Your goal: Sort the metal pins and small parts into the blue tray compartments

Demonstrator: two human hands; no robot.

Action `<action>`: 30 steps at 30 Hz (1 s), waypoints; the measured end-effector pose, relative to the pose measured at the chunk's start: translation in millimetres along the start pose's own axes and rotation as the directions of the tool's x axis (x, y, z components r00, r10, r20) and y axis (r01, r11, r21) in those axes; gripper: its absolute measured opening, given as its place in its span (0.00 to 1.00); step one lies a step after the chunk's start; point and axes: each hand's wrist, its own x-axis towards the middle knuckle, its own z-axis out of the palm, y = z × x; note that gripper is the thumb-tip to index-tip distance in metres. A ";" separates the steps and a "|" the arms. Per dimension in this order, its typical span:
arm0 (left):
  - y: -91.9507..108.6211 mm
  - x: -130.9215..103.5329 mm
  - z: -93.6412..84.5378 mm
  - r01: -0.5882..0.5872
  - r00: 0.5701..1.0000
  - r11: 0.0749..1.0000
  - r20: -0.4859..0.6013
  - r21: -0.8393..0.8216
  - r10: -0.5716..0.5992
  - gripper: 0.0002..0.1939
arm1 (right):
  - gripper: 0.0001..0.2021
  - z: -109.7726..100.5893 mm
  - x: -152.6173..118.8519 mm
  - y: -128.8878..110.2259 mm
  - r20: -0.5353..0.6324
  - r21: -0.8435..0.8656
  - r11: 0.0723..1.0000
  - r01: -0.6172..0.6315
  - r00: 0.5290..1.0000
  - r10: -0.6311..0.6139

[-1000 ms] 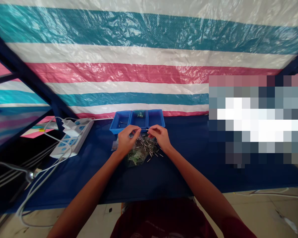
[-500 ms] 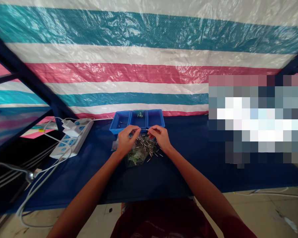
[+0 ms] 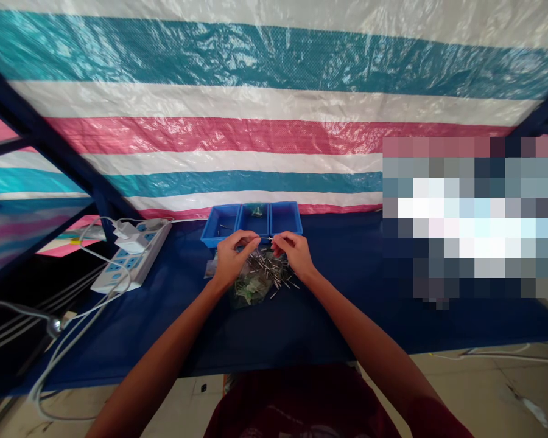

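Observation:
Over the table, my left hand (image 3: 232, 255) and my right hand (image 3: 294, 250) face each other with fingertips pinched. A thin metal pin (image 3: 265, 238) spans the small gap between them, one end in each pinch; its finer details are too small to make out. Below the hands lies a loose heap of short metal pins (image 3: 278, 275). A clear plastic bag (image 3: 252, 289) with greenish pieces lies to the left of the heap, nearer to me. Just beyond my hands stands a blue three-part tray (image 3: 285, 219). Its left part holds a thin pin, its middle part some small pale pieces.
A white power strip (image 3: 132, 258) with a plugged-in charger (image 3: 132, 238) lies at the left, with white cables (image 3: 80, 316) looping over the table edge. A striped plastic sheet (image 3: 256, 134) hangs behind the dark blue table (image 3: 338, 304). The area at right is pixelated.
Both hands stay in nearly the same place, still pinching the pin. The left fingers have shifted very slightly; the tray and heap look unchanged.

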 end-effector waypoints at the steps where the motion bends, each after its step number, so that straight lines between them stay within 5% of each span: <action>1: 0.1 0.1 0.1 -0.001 1.000 1.000 0.001 -0.001 0.001 0.11 | 0.13 0.0 0.0 0.1 0.001 0.001 1.000 0.002 1.000 -0.002; 30: -0.3 0.9 0.3 0.023 0.999 0.999 -0.025 -0.040 -0.024 0.12 | 0.12 1.0 -1.3 -1.1 0.025 0.049 0.999 -0.019 1.000 0.018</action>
